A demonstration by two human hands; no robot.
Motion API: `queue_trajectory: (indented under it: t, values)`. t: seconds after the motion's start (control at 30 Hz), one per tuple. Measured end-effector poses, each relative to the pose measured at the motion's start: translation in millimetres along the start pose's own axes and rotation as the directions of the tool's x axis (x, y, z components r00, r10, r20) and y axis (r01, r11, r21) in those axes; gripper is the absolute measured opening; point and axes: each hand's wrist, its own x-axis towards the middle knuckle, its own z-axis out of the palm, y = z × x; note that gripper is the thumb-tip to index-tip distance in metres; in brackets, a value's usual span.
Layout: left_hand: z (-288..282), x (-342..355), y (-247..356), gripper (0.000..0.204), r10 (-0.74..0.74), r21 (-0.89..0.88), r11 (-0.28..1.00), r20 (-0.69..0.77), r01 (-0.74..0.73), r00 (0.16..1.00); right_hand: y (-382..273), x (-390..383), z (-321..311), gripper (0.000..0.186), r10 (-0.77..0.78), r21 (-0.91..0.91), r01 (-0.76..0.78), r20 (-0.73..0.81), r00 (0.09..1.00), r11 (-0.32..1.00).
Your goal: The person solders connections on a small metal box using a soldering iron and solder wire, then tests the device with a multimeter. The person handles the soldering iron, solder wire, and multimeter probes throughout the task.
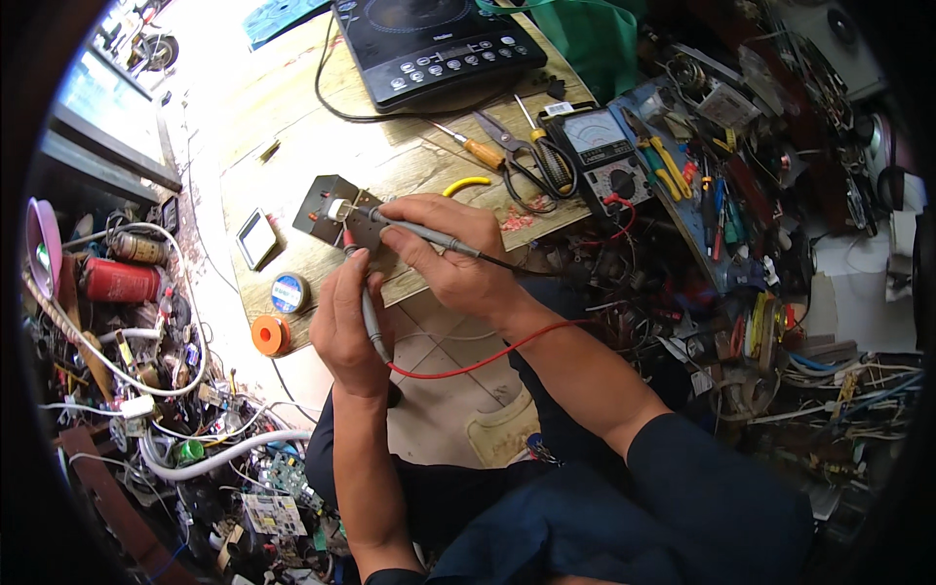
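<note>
My left hand (348,322) grips a grey test probe with a red tip (349,240) and a red lead (458,367), its tip touching a small metal part (328,207) on the wooden bench. My right hand (453,253) holds a second grey probe (409,229) with a black lead, laid across the same metal part with its tip at a white component (336,209). Both probes meet at that part near the bench's front edge. The leads run right toward an analogue multimeter (604,156).
A black induction cooker (434,44) stands at the back of the bench. Scissors (517,156), screwdrivers (478,151), a yellow cable piece (466,183), a solder reel (290,292) and an orange spool (271,334) lie around. Heaps of wires and parts crowd both sides.
</note>
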Motion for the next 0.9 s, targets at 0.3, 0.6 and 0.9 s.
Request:
queue_trajectory:
  t: [0.3,0.6,0.9]
  values:
    - [-8.7,2.7,19.7,0.034,0.316,0.068,0.945,0.05,-0.319,0.948,-34.6,-0.5,-98.5,0.015,-0.175,-0.066,0.163,-0.255,0.951,0.984]
    - [41.2,-15.0,52.0,0.035,0.391,-0.064,0.92,0.12,-0.386,0.912,-4.5,-34.8,-269.7,0.016,0.028,-0.707,-0.15,-0.182,0.983,0.691]
    - [74.4,-21.9,57.8,0.036,0.32,-0.097,0.947,0.239,-0.306,0.917,27.8,-20.8,-281.0,0.03,0.238,-0.8,-0.209,-0.086,0.967,0.563]
